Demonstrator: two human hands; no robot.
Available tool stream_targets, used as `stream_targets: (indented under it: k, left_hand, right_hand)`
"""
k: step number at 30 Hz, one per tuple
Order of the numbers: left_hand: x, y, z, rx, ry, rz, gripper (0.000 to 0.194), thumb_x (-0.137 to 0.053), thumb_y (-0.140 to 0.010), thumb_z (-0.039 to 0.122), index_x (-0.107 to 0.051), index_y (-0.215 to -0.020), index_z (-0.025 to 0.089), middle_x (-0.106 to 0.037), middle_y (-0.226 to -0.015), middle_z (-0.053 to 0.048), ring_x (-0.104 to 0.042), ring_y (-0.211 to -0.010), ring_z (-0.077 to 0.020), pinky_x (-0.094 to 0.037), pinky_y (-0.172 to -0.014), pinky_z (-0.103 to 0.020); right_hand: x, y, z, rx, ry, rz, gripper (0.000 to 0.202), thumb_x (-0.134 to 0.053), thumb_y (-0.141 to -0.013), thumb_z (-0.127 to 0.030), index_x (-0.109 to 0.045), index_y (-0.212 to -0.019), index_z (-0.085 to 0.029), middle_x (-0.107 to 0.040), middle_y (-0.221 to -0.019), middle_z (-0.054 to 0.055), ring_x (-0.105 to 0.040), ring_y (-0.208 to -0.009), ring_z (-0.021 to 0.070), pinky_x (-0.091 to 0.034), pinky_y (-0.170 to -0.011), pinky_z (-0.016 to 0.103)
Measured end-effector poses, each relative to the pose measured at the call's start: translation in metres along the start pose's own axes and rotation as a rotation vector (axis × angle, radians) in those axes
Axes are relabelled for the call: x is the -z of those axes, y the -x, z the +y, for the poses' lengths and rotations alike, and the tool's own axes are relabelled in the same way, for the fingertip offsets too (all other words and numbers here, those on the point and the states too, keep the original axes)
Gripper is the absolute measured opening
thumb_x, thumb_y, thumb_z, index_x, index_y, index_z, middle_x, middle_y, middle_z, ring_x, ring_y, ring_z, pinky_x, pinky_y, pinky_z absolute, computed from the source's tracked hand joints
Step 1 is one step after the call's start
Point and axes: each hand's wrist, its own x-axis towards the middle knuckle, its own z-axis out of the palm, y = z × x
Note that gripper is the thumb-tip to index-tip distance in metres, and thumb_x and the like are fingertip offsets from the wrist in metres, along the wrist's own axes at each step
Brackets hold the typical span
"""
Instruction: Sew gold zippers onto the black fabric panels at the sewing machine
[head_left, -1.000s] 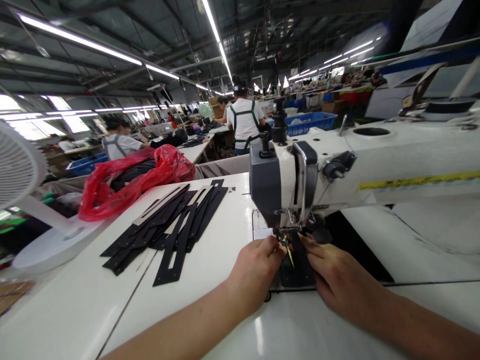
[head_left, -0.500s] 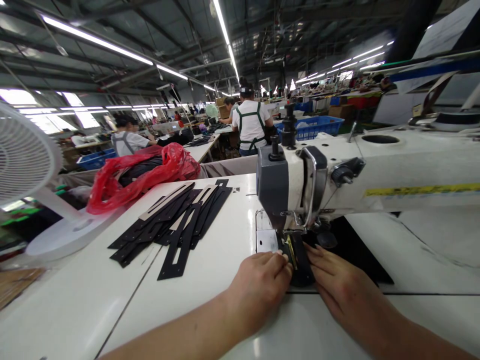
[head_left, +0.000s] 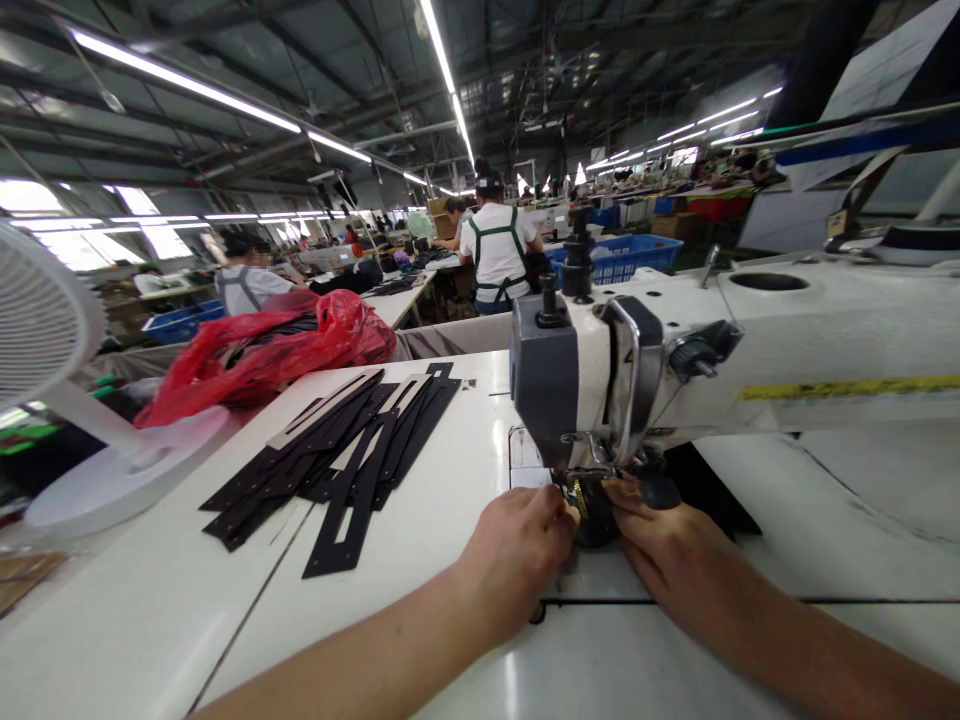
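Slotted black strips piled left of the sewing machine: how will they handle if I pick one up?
The slotted black strips look semi-stiff, as their edges stay straight. Being thin, with long cut-outs, each is probably light. They overlap at odd angles, so pulling one may drag its neighbours along.

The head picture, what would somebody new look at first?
Probably the red plastic bag, bright on the left, beyond a pile of black slotted pieces. Then the big white sewing machine on the right. Below its head, the left hand and right hand touch dark material with gold teeth.
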Motion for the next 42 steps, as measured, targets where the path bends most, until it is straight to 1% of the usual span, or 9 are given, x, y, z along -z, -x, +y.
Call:
stream_targets:
  k: [3, 6, 9, 12, 16, 22, 29, 33, 42]
  left_hand:
    - [0.002, 0.000, -0.002, 0.033, 0.020, -0.052, 0.014, -0.045, -0.086, 0.011, -0.059, -0.089, 0.011, -0.058, -0.084, -0.008, -0.057, -0.073, -0.0200, -0.053, -0.066, -0.034]
    - [0.002, 0.000, -0.002, 0.043, 0.055, -0.059, 0.014, -0.046, -0.086, 0.009, -0.059, -0.091, 0.010, -0.060, -0.087, -0.008, -0.058, -0.078, -0.0204, -0.054, -0.070, -0.033]
    - [-0.001, 0.001, -0.003, 0.064, 0.085, -0.035, 0.017, -0.044, -0.089, 0.012, -0.060, -0.096, 0.011, -0.060, -0.090, -0.009, -0.059, -0.081, -0.0203, -0.054, -0.073, -0.033]
    - [-0.005, 0.001, -0.005, 0.087, 0.098, 0.005, 0.020, -0.042, -0.091, 0.016, -0.061, -0.095, 0.013, -0.060, -0.089, -0.008, -0.059, -0.081, -0.0196, -0.054, -0.072, -0.033]
    - [-0.007, 0.000, -0.008, 0.073, 0.119, 0.050, 0.020, -0.042, -0.091, 0.015, -0.062, -0.094, 0.013, -0.060, -0.087, -0.009, -0.060, -0.081, -0.0194, -0.054, -0.071, -0.032]
    - [-0.006, -0.002, -0.010, 0.067, 0.137, 0.046, 0.019, -0.044, -0.089, 0.014, -0.062, -0.096, 0.013, -0.061, -0.089, -0.009, -0.060, -0.081, -0.0199, -0.054, -0.072, -0.033]
    - [-0.008, -0.002, -0.012, 0.066, 0.133, 0.042, 0.017, -0.049, -0.088, 0.014, -0.063, -0.096, 0.013, -0.062, -0.093, -0.008, -0.061, -0.085, -0.0205, -0.054, -0.075, -0.033]
    - [-0.008, -0.003, -0.013, 0.055, 0.124, 0.031, 0.015, -0.050, -0.088, 0.015, -0.062, -0.096, 0.014, -0.062, -0.093, -0.008, -0.062, -0.084, -0.0202, -0.054, -0.075, -0.032]
    - [-0.014, 0.000, -0.016, 0.059, 0.175, 0.091, 0.013, -0.050, -0.088, 0.015, -0.061, -0.095, 0.015, -0.063, -0.095, -0.006, -0.061, -0.087, -0.0192, -0.052, -0.080, -0.032]
  right_hand:
    - [-0.002, -0.002, 0.005, 0.000, -0.003, 0.013, 0.027, -0.038, -0.081, -0.009, -0.062, -0.087, -0.018, -0.068, -0.087, 0.007, -0.064, -0.088, 0.0201, -0.052, -0.081, 0.034]
    - [-0.005, -0.004, 0.009, -0.003, 0.006, 0.026, 0.028, -0.037, -0.084, -0.011, -0.062, -0.094, -0.018, -0.067, -0.092, 0.008, -0.063, -0.091, 0.0196, -0.052, -0.080, 0.032]
    - [-0.006, -0.007, 0.012, -0.002, 0.028, 0.026, 0.029, -0.036, -0.085, -0.012, -0.063, -0.093, -0.018, -0.067, -0.091, 0.008, -0.063, -0.088, 0.0194, -0.052, -0.078, 0.031]
    - [-0.007, -0.010, 0.014, 0.003, 0.057, 0.022, 0.030, -0.035, -0.084, -0.013, -0.064, -0.089, -0.017, -0.068, -0.086, 0.009, -0.064, -0.081, 0.0196, -0.052, -0.073, 0.031]
    - [-0.008, -0.010, 0.015, -0.005, 0.072, 0.019, 0.029, -0.034, -0.083, -0.013, -0.063, -0.083, -0.018, -0.067, -0.080, 0.008, -0.064, -0.074, 0.0190, -0.052, -0.070, 0.030]
    - [-0.012, -0.007, 0.018, -0.027, 0.092, 0.005, 0.028, -0.033, -0.085, -0.015, -0.061, -0.081, -0.018, -0.067, -0.079, 0.009, -0.064, -0.075, 0.0208, -0.051, -0.070, 0.033]
    - [-0.015, -0.006, 0.023, -0.057, 0.101, -0.027, 0.028, -0.033, -0.085, -0.017, -0.060, -0.082, -0.018, -0.067, -0.079, 0.008, -0.064, -0.073, 0.0210, -0.052, -0.068, 0.033]
    - [-0.015, -0.006, 0.024, -0.071, 0.100, -0.035, 0.029, -0.032, -0.085, -0.017, -0.060, -0.083, -0.019, -0.067, -0.081, 0.007, -0.065, -0.075, 0.0202, -0.052, -0.071, 0.032]
    - [-0.020, -0.003, 0.027, -0.103, 0.115, -0.031, 0.026, -0.035, -0.083, -0.016, -0.061, -0.082, -0.018, -0.068, -0.083, 0.008, -0.065, -0.076, 0.0212, -0.052, -0.071, 0.034]
